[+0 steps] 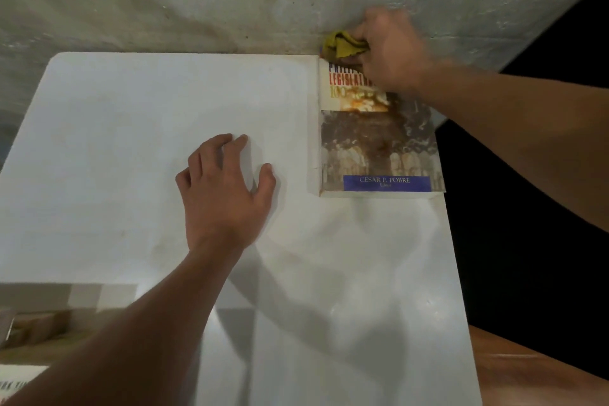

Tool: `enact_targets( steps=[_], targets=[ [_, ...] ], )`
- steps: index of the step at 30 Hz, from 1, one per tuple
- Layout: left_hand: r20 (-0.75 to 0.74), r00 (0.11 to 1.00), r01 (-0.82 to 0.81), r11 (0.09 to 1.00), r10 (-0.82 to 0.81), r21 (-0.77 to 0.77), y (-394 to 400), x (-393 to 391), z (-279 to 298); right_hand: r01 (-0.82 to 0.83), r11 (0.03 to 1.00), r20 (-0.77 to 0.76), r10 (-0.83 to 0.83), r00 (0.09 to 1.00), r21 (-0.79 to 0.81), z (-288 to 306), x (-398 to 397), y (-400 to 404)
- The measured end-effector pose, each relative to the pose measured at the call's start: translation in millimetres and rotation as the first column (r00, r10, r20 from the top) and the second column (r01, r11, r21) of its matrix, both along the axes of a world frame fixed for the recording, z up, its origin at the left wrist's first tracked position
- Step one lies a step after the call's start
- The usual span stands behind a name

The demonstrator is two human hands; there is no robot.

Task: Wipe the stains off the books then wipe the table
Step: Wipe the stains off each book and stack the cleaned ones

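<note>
Two hands are in view, well apart from each other. The right hand (390,49) is at the far right corner of the table (138,128), its fingers curled round one crumpled yellow cloth (342,44), which it holds at the top edge of a book (375,142). The left hand (224,181) lies palm down on the bare white tabletop near the middle, fingers spread and only slightly bent, holding nothing.

One book lies flat and closed on the table's far right side, its front cover facing up and its far end close to the wall (197,3). The cover has red lettering near the top, partly hidden by the right hand, a brownish picture across the middle, and one blue band near the bottom reading "CESAR P. POBRE". A rusty brown stain runs down the middle of the cover from the upper part into the picture.

One grey concrete wall stands just behind the table. At the lower left edge of the view are a pale boxy shape (43,323) and a scrap of printed paper (16,382), both too blurred or cut off to identify.
</note>
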State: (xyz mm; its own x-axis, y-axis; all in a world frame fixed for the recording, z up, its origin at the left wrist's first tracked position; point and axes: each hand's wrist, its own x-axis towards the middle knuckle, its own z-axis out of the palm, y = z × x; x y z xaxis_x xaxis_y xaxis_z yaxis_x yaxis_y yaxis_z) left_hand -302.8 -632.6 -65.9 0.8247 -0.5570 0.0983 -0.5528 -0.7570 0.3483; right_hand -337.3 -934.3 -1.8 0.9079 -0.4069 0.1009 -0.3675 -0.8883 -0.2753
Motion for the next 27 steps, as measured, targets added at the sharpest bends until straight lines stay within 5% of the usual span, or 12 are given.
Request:
enact_targets(
  steps=[8,19,23,27],
  targets=[
    [0.008,1.0,0.004,1.0,-0.004,-0.002,1,1,0,0.051,0.999,-0.093,-0.051,0.994,0.002,6,-47,-23],
    [0.014,1.0,0.004,1.0,-0.004,-0.008,0,0,0,0.19,0.982,-0.037,-0.189,0.981,0.022,3,-57,-18],
    [0.013,1.0,-0.003,1.0,0.003,-0.005,0,1,0,0.073,0.993,-0.085,-0.066,0.994,0.093,6,-62,-10],
    [0.013,1.0,-0.001,1.0,0.001,-0.004,-1,0,0,0.269,0.953,-0.017,-0.269,0.963,0.14,5,-66,-15]
  ],
)
